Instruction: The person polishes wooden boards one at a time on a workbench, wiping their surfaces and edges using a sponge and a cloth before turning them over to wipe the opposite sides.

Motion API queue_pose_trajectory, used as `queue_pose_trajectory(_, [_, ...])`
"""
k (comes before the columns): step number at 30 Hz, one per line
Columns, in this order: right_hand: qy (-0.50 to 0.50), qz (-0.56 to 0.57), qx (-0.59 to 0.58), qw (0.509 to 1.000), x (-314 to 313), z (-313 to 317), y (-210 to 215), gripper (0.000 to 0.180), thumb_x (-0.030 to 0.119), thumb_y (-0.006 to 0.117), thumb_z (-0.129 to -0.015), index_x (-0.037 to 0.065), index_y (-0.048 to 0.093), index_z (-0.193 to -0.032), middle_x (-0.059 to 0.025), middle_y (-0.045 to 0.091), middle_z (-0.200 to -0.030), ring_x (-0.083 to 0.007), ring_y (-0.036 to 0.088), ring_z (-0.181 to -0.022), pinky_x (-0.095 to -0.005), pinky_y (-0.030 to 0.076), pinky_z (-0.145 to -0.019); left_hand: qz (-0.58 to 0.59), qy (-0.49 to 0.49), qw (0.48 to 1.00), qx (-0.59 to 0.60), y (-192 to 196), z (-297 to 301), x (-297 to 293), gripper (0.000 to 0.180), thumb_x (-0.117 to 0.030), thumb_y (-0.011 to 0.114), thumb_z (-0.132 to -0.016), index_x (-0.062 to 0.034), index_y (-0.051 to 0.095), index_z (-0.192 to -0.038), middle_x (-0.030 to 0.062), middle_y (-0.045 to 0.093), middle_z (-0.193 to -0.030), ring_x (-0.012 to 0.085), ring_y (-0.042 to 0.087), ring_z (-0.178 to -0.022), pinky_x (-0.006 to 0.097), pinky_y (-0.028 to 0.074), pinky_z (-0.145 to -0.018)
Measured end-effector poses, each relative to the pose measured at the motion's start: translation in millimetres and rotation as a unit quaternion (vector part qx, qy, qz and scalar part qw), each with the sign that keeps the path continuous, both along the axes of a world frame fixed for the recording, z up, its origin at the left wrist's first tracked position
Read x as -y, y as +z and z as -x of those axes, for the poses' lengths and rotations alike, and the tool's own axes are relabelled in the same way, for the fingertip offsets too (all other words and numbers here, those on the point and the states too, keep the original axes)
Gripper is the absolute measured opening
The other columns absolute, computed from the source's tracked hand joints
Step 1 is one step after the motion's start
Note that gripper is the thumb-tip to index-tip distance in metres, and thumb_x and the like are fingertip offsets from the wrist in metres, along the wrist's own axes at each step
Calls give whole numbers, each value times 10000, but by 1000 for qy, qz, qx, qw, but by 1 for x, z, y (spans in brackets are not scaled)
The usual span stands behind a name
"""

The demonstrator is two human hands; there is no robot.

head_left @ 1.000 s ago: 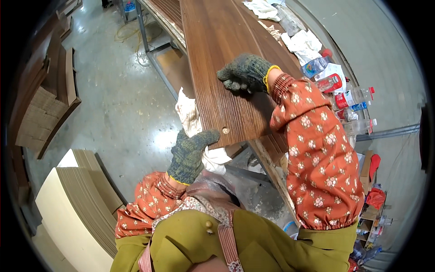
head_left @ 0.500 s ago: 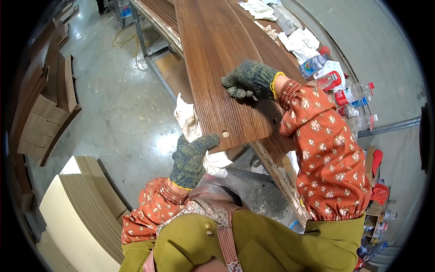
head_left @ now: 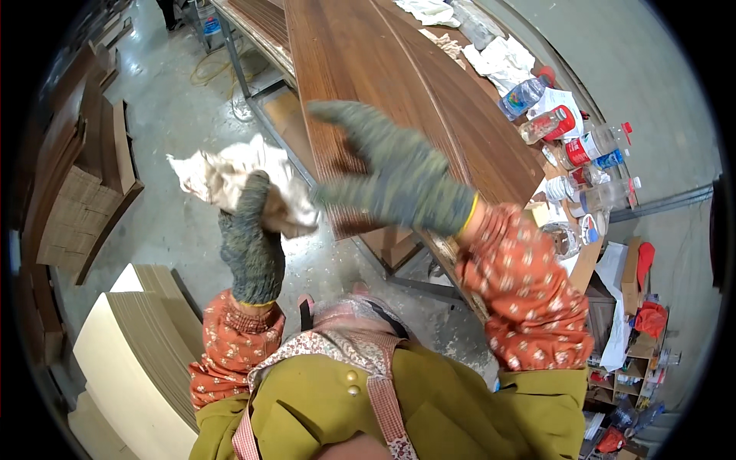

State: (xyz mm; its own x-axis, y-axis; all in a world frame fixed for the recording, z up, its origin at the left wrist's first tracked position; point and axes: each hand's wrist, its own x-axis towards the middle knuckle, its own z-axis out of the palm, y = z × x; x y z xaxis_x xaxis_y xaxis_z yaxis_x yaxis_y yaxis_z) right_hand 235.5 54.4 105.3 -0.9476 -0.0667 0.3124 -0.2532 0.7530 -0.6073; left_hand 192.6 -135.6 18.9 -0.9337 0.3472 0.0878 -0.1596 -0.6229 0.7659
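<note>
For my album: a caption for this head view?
Gloved left hand grips a rag; gloved right hand hovers above brown board.

Grooved, seemingly matt wood board [head_left: 399, 84]

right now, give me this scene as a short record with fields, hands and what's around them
left hand: gloved left hand shut on a crumpled pale rag, lifted beside the panel's edge
right hand: gloved right hand open, fingers spread over the long brown wooden panel; contact cannot be told
bench right side: plastic bottles and white cloths
floor, left: stacked boards, pale-faced
</note>
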Motion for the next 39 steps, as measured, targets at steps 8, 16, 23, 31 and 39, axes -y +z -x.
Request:
queue_pose_trajectory(8, [-91, -457, -385, 796, -45, 8, 6, 476, 303, 523, -856, 129, 466, -1296, -139, 469, -1282, -325, 471, -1155, -424, 388, -975, 11, -163, 975, -148, 72, -5, -18, 580, -343, 538, -898, -24, 359, -1347, 171, 399, -1359, 239, 455, -1199, 357, 400, -988])
queue_pose_trajectory(16, [-106, -248, -76, 960, -73, 39, -29, 297, 153, 582, -794, 112, 586, -1088, -93, 614, -1020, -251, 594, -901, -365, 469, -833, 103, -299, 933, 174, -6, -37, -40, 437, -114, 663, -782, 4, 511, -1175, 97, 623, -948, 141, 592, -724, 223, 485, -669])
queue_pose_trajectory(23, [66, -343, -131, 928, -28, -32, -39, 389, 114, 596, -725, 128, 570, -1113, -45, 556, -1149, -257, 571, -899, -417, 461, -778, 227, -268, 922, -165, -37, -20, -30, 431, -45, 552, -827, 71, 410, -1218, 213, 589, -1054, 282, 652, -810, 347, 550, -745])
queue_pose_trajectory(31, [11, -365, -77, 928, -31, -21, -44, 393, 111, 593, -711, 101, 582, -1104, -49, 545, -1144, -253, 547, -950, -386, 448, -778, 236, -281, 930, -16, -55, -12, -21, 413, -51, 556, -828, 82, 429, -1197, 199, 606, -984, 294, 656, -817, 353, 559, -706])
queue_pose_trajectory(39, [-70, -337, -145, 928, -30, -13, -32, 304, 225, 595, -702, 129, 611, -990, -55, 561, -1011, -275, 553, -935, -408, 454, -753, 157, -262, 945, 119, 9, -40, -44, 309, -113, 589, -797, 40, 530, -1059, 147, 645, -811, 154, 596, -574, 201, 435, -471])
